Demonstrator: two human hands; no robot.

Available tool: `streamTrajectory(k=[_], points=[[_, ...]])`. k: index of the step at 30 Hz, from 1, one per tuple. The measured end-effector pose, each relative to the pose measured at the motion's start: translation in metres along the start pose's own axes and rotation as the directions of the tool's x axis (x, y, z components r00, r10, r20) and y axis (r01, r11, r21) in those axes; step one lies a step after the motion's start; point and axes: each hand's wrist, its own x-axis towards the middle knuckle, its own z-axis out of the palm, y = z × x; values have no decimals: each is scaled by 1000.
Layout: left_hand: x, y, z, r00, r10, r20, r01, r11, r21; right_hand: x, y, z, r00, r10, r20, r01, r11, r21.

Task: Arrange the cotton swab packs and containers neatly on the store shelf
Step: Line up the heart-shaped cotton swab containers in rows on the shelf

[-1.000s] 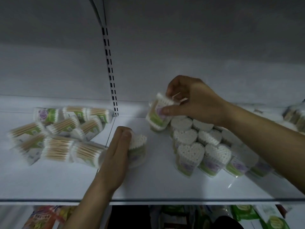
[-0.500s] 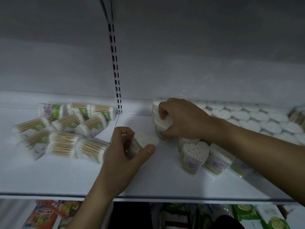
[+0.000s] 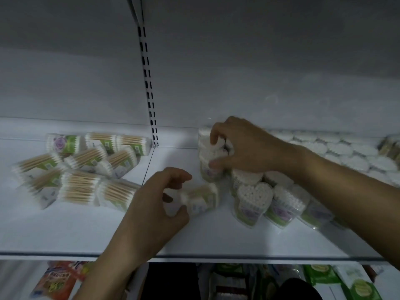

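Left grip (image 3: 155, 204) has tipped its clear heart-shaped tub of white cotton swabs (image 3: 201, 200) onto its side, fingers and thumb curled round one end. Right grip (image 3: 244, 148) clamps an upright heart tub (image 3: 208, 163) just beyond it. Careful: a nudge could topple the leaning heart tubs (image 3: 255, 195) to the right. Bare white shelf (image 3: 65, 234) lies nearer, but its front lip is close.

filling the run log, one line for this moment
left hand: holds tipped swab container | right hand: grips upright heart container
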Motion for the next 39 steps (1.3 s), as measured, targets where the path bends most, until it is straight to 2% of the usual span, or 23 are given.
streamTrajectory(k=[3,8,12,15,17,19,23,25,27,34,39], points=[[5,6,-5,999,26,-27,-26,999,28,-11,5,-19,979,74,-193,-46,989,143],[1,2,1,980,20,199,-65,973,223,-39,-2,-17,903,175,-393,-57,954,294],[-2,-5,10,994,51,99,-73,970,230,-61,-18,-5,840,240,-487,1,896,444],[-2,-2,10,997,31,76,-42,988,148,-79,-31,2,738,328,-590,114,801,588],[-3,4,7,999,21,50,-25,996,82,-90,-39,5,669,365,-648,189,760,622],[-1,13,4,999,49,2,-49,994,102,-96,-45,7,647,362,-671,231,746,625],[11,28,9,991,70,-114,-49,984,171,-96,-46,7,659,356,-662,238,737,633],[17,29,20,991,54,-125,-30,982,186,-95,-44,8,664,379,-645,220,725,653],[21,26,33,991,91,-99,-71,979,192,-94,-40,11,665,405,-627,193,718,668],[17,13,56,981,138,-139,-125,987,100,-97,-30,17,661,428,-617,176,711,681],[17,10,65,987,40,-156,-37,999,22,-96,-30,21,665,430,-611,179,702,689]])
